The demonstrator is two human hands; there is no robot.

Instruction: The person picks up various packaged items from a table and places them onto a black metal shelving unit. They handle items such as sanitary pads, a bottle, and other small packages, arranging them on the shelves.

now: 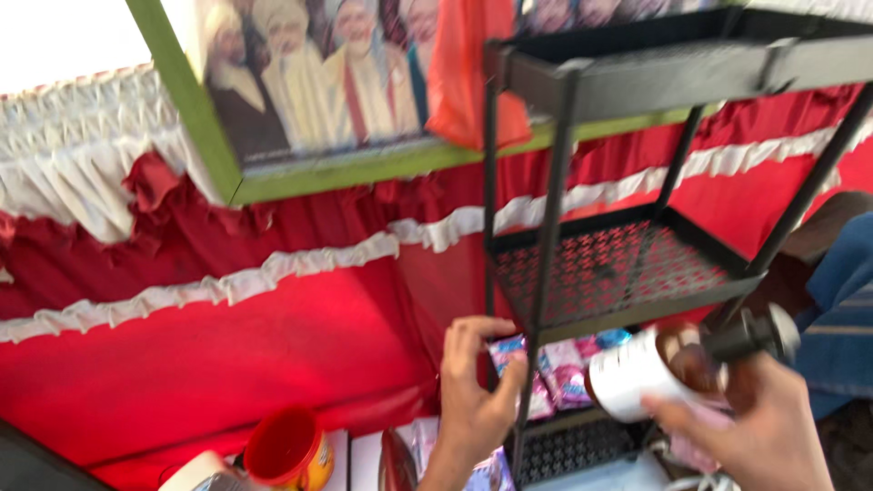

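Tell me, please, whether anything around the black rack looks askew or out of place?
The black metal rack leans, its posts slanting. The left hand grips a front post, and the right hand holds a brown bottle lying sideways.

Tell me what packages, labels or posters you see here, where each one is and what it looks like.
Poster: hung tilted at top, green frame, printed figures in pale robes.
Bottle: in right hand, brown with white wrap label.
Sachets: pink and blue, on lower rack shelf beside left hand.
Tub: bottom left, red and yellow, round.
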